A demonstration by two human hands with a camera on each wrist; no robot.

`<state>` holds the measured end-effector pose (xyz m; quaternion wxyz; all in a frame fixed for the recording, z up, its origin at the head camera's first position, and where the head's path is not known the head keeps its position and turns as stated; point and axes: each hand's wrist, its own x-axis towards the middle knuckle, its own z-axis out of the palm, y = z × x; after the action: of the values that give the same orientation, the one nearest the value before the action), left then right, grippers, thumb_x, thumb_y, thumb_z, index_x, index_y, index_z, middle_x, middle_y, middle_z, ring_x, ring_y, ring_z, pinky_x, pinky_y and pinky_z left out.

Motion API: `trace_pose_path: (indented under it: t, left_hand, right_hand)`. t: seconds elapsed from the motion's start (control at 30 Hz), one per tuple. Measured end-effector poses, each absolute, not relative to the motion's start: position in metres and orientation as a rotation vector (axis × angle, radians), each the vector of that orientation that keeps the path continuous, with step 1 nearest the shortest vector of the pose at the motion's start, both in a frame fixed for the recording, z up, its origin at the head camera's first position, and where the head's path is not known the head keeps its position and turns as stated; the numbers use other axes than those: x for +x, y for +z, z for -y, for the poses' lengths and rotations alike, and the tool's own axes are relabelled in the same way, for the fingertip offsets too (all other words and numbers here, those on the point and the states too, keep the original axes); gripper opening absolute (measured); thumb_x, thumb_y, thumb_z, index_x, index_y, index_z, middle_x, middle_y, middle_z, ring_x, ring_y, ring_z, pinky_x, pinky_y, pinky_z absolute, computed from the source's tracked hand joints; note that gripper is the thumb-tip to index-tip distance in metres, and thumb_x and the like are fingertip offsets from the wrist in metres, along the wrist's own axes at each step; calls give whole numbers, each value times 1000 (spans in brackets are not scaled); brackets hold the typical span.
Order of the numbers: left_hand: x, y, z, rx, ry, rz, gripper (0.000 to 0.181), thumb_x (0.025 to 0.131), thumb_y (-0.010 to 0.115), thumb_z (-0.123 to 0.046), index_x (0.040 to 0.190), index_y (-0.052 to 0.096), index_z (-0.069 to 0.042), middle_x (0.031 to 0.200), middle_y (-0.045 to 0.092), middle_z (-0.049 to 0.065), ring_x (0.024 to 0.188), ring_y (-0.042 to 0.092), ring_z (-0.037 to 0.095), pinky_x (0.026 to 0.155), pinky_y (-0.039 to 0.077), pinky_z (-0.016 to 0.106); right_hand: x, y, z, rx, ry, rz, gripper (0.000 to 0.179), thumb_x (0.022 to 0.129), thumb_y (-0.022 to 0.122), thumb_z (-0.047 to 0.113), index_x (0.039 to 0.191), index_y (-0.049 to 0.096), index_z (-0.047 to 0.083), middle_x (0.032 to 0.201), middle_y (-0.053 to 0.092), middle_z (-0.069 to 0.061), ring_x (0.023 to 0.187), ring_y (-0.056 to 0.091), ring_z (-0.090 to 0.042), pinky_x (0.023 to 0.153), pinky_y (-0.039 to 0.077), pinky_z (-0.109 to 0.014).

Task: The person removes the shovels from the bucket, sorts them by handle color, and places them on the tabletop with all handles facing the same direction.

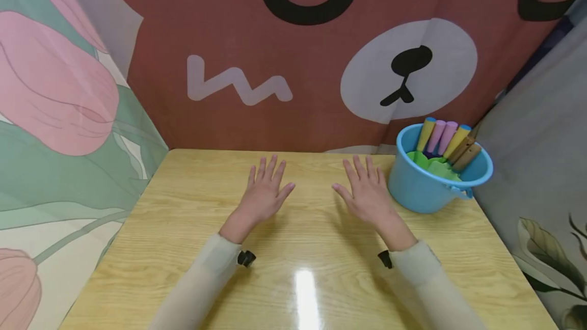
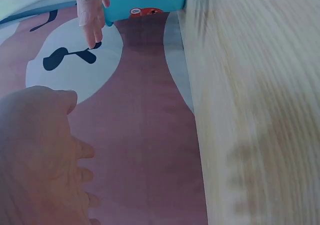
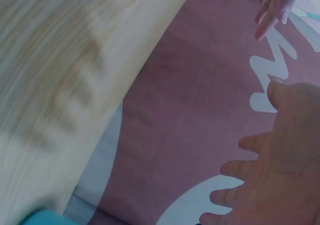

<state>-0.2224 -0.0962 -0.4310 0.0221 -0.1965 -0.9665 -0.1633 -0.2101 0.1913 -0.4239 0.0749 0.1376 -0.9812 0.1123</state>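
Observation:
Both hands hover over the wooden table with nothing in them, palms down. My left hand (image 1: 263, 195) has its fingers spread and straight, and its shadow falls on the tabletop. To its right, my right hand (image 1: 368, 197) is spread the same way, with the thumbs pointing toward each other. Nearest to the right hand is a light blue bucket (image 1: 415, 192) at the table's back right. Out of it stick yellow handles (image 1: 456, 141), pink handles (image 1: 436, 136) and brown wooden-looking pieces (image 1: 467, 157). Light green shapes (image 1: 442, 169) lie lower inside.
The pale wooden table (image 1: 293, 228) ends at a brown curtain (image 1: 312, 121) with a bear face printed on it. A floral curtain (image 1: 59, 90) hangs along the left side, and a grey one (image 1: 541, 141) along the right. Light reflects off the table's front middle.

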Motion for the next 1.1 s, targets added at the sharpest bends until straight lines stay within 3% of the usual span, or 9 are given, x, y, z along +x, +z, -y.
trace_pose_path:
  t: [0.27, 0.5, 0.73, 1.1]
  left_hand:
    - [-223, -421, 85, -655, -489, 2970, 72, 107, 25, -56, 164, 12, -14, 170, -5, 10, 155, -14, 32, 124, -5, 57]
    - [-226, -415, 76, -704, -449, 2970, 71, 108, 22, -54, 164, 5, -14, 170, -11, 6, 154, -20, 25, 125, -9, 51]
    - [-227, -407, 64, -735, -457, 2953, 68, 110, 27, -47, 164, 2, -13, 171, -7, 7, 154, -19, 23, 126, -7, 50]
    - [-233, -393, 40, -808, -427, 2916, 67, 110, 22, -47, 164, 7, -10, 171, -4, 7, 156, -12, 25, 126, -7, 45]
  right_hand:
    - [-207, -409, -200, 399, 321, 2926, 79, 104, 30, 63, 163, 20, 10, 168, 12, -21, 155, -2, -44, 120, 7, -69]
    - [-207, -399, -212, 400, 307, 2879, 74, 107, 31, 56, 161, 24, 6, 166, 17, -25, 154, 5, -47, 120, 9, -69]
    - [-205, -394, -223, 406, 312, 2836, 71, 108, 32, 50, 158, 28, -1, 163, 19, -30, 153, 10, -46, 122, 13, -64]
    - [-200, -381, -242, 392, 323, 2750, 68, 110, 35, 43, 153, 32, -11, 159, 27, -33, 150, 20, -48, 121, 21, -62]
